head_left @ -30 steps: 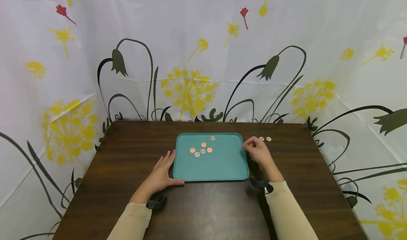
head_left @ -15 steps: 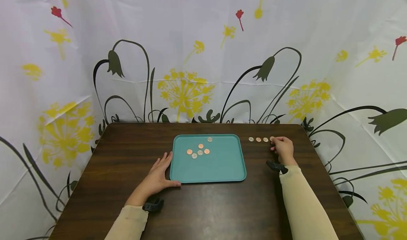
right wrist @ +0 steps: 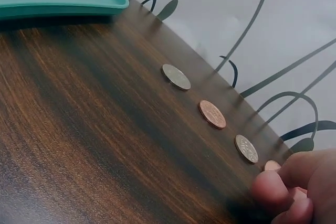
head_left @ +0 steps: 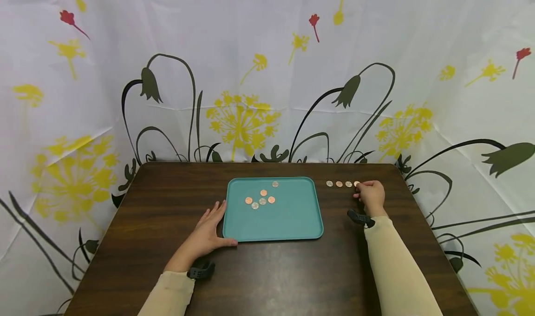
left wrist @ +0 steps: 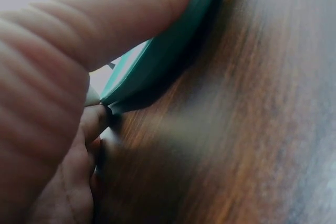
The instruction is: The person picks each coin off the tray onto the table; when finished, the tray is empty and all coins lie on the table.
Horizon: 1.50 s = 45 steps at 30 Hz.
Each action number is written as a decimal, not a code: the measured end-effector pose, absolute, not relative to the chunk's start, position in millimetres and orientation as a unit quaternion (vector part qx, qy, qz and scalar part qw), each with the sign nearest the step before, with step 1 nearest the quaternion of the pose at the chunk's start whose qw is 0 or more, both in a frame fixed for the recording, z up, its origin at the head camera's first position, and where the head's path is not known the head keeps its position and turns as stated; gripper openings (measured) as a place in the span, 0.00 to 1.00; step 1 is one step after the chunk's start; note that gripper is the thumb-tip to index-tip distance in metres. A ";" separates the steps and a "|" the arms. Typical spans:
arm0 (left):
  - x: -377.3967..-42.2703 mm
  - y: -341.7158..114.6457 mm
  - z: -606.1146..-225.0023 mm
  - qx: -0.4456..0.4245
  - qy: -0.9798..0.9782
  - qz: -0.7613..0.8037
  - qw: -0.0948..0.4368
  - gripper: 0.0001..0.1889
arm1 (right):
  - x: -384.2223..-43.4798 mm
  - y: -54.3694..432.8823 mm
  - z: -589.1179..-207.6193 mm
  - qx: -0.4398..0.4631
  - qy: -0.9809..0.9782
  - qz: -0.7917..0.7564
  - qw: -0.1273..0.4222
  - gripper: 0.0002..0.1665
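My left hand [head_left: 205, 234] lies spread at the near left corner of the teal tray [head_left: 292, 213], fingers along its left side and thumb at the front edge. In the left wrist view the thumb [left wrist: 142, 9] overlaps the tray rim [left wrist: 157, 61]. Several copper and silver coins [head_left: 263, 201] lie in the tray. To the right of it, my right hand [head_left: 373, 197] pinches a copper coin [right wrist: 272, 166] at the right end of a row on the table. Beside that coin are a silver coin [right wrist: 246, 149], a copper coin [right wrist: 212, 114] and another silver coin [right wrist: 176, 76].
The dark wooden table [head_left: 267, 279] reaches back to a white curtain [head_left: 267, 42] printed with flowers, which hangs right behind its far edge. The row of coins lies near that far edge. Each wrist wears a black band [head_left: 202, 271].
My right hand has moved right from the tray's right edge to the end of the row, where a copper coin now shows at its fingertips. The left hand stays at the tray.
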<state>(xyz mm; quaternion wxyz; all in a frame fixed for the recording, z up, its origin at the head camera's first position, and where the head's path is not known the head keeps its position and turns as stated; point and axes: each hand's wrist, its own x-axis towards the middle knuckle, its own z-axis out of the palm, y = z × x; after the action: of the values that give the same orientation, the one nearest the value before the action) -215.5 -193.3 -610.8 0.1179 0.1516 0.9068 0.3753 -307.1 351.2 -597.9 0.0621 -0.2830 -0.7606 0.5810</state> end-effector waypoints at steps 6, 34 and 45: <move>-214.6 -194.4 -609.8 0.150 0.908 0.372 0.123 0.74 | -307.0 351.5 -599.7 -0.291 -0.761 0.578 0.051 0.09; -214.8 -193.3 -606.5 0.152 0.909 0.368 0.124 0.73 | -273.3 313.9 -589.3 -0.216 -0.751 0.623 0.010 0.12; -214.4 -194.1 -605.6 0.153 0.911 0.363 0.124 0.73 | -272.1 224.1 -581.7 -0.121 -0.781 0.612 0.017 0.07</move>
<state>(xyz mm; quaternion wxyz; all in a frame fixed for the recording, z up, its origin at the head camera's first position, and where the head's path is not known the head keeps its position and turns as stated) -214.4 -194.1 -605.6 0.1239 0.1529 0.9109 0.3627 -272.1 224.1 -581.7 0.0167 -0.1212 -0.7814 0.6119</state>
